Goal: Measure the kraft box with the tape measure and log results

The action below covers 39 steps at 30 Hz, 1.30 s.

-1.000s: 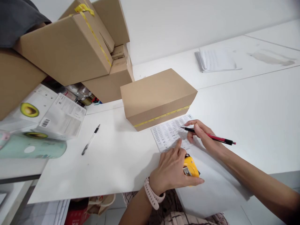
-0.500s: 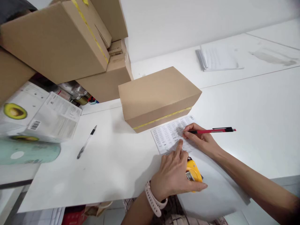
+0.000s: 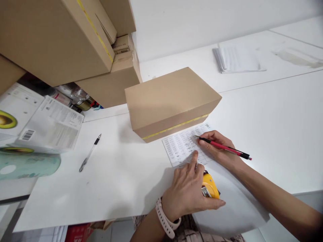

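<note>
My right hand (image 3: 219,146) pinches a red-and-black pen (image 3: 227,148), its tip just over a sheet of paper (image 3: 174,149) filled with columns of handwriting. A yellow tape measure (image 3: 211,186) is held between the thumb and curled fingers of my left hand (image 3: 185,186). The left index finger stretches out and rests on the sheet below the pen tip. Part of the tape measure is hidden behind my fingers. Right behind the sheet lies a closed cardboard box (image 3: 171,101) with a yellow strip along its near side.
A second pen (image 3: 90,153) lies on the white table (image 3: 121,181) to the left. Larger cardboard boxes (image 3: 58,40) are stacked at the back left, above a white carton with avocado pictures (image 3: 50,124). A stack of papers (image 3: 238,58) sits at the back right.
The pen in my right hand has tilted, its back end lower and its tip moved up the sheet, now showing clear of the fingers. My left hand stays nearly in place with the tape measure.
</note>
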Tool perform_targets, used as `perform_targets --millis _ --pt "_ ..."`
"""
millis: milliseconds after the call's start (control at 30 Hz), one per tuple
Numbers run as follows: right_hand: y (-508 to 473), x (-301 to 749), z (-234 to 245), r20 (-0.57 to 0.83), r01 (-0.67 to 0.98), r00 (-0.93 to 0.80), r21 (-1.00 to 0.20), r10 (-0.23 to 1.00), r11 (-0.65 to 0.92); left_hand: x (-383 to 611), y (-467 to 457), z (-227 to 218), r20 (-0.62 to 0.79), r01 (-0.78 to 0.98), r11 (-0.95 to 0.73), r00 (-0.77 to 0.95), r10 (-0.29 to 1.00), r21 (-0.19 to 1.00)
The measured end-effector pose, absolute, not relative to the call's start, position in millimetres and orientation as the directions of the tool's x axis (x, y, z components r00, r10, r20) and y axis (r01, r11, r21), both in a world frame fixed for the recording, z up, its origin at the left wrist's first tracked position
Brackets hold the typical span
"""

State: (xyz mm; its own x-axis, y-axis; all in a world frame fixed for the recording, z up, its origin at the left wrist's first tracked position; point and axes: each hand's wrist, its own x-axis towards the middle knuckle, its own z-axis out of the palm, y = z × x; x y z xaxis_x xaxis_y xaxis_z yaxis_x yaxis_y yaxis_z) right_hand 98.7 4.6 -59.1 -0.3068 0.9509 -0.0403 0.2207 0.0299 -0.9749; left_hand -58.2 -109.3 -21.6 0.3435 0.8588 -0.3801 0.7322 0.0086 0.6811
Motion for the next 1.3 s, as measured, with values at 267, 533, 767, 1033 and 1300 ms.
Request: perform_targets --millis 267,533,767,1033,1300 --pt "9 106 -54 0.049 0.259 -0.095 -0.963 0.994 0.072 -57 -109 -21 -0.38 0.74 0.001 0.344 0.858 0.672" --pt "1 99 -58 -0.043 0.193 -0.208 -0.981 0.977 -0.002 -57 -108 -21 -0.384 0.744 0.0 0.345 0.856 0.669" --pt "-4 97 -72 0.053 0.277 -0.37 -0.947 0.927 0.165 -57 -109 -22 -0.371 0.742 -0.002 0.336 0.866 0.67" --pt "-4 97 -72 0.044 0.289 -0.382 -0.943 0.923 0.165 -57 -109 -23 -0.388 0.744 0.007 0.34 0.857 0.668" --pt "-4 96 -75 0.06 0.326 -0.375 -0.926 0.925 0.192 -57 -109 -21 -0.386 0.733 0.017 0.338 0.858 0.68"
